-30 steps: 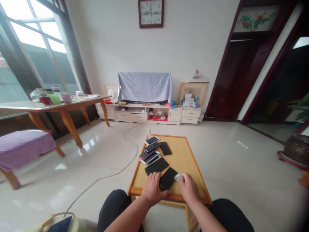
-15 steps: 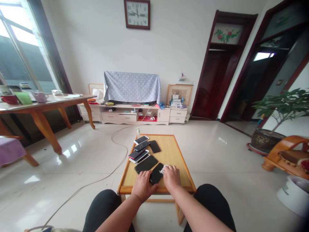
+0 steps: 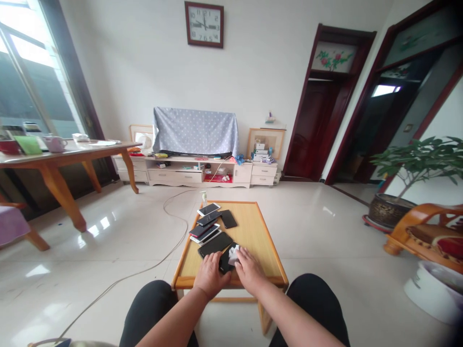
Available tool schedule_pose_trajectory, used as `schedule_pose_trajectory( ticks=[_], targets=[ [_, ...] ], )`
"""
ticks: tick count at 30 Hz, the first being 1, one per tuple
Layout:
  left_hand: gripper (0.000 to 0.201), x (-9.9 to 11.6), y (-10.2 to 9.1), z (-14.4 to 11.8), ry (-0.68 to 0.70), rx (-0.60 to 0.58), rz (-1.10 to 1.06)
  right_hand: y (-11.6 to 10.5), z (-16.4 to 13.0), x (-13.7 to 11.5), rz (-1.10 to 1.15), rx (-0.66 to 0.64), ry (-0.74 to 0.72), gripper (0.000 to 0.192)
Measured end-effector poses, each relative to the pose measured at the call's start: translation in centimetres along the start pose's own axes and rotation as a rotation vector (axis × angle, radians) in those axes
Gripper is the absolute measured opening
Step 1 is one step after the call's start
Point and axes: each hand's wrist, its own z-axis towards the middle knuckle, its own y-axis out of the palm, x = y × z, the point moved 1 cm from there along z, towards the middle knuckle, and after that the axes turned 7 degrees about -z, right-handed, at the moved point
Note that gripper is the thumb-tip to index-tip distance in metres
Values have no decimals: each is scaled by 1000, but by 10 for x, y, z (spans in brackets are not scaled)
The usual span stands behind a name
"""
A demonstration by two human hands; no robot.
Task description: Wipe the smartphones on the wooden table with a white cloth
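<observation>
Table (image 3: 251, 231), wooden. Left hand (image 3: 210, 275), part-open, gripping dark phone (image 3: 224, 260) at table's near end. Right hand (image 3: 249, 273), fingers bent over white tissue (image 3: 233, 253), shifted inward from phone's right edge: wiping apparently advancing.

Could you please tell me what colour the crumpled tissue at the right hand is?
The tissue is white; the head view shows it best.

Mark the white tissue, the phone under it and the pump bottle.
White tissue (image 3: 234, 252): head view, on its crumpled middle.
Phone under the tissue (image 3: 225, 260): head view, on the bare dark screen just left of the tissue.
Pump bottle (image 3: 204, 198): head view, on its body, below the pump.
</observation>
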Motion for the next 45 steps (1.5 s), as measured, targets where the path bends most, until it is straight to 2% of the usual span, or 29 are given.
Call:
schedule_pose_trajectory(
  ticks=[3,7,10,13,17,19,21,23,25,26,29,31,33,36,38,43,45],
  targets=[
    [56,0,4,4,2,0,3,2,-2,-1,-18,-116,-45,53],
    [61,-3,7,8,-36,9,8,-4,-1,5,-43,-125,-84,54],
    [63,-8,8,10,-76,35,21,-11,5,12,-91,-123,17,55],
    [64,-14,11,10,-83,44,7,-11,7,2,-117,-118,84,57],
    [67,-21,12,8,-42,19,-35,-4,-3,-24,-42,-121,-131,54],
    [68,-22,13,7,-45,16,-46,-7,-2,-25,-31,-124,-175,53],
    [69,-21,12,7,-64,24,-47,-15,5,-15,-67,-130,-98,54],
    [71,-20,12,6,-78,24,-48,-22,14,-4,-113,-127,49,57],
    [73,-18,11,5,-77,25,-58,-25,16,-4,-123,-119,135,58],
    [73,-18,10,5,-78,28,-67,-24,13,-8,-107,-118,120,58],
    [69,-17,8,3,-76,27,-91,-17,0,-27,-13,-121,-87,56],
    [68,-16,8,2,-76,21,-97,-17,-5,-30,23,-135,-173,55],
    [70,-14,7,3,-78,20,-90,-21,1,-19,5,-139,-102,55],
    [75,-12,6,3,-90,19,-74,-29,17,1,-51,-110,130,58],
    [76,-11,6,4,-95,16,-71,-26,21,1,-65,-90,168,59],
    [69,-10,4,4,-110,-1,-105,-8,13,-32,21,-104,-155,55],
    [73,-9,4,5,-126,-4,-112,-10,17,-31,14,-118,-159,54]
  ],
)
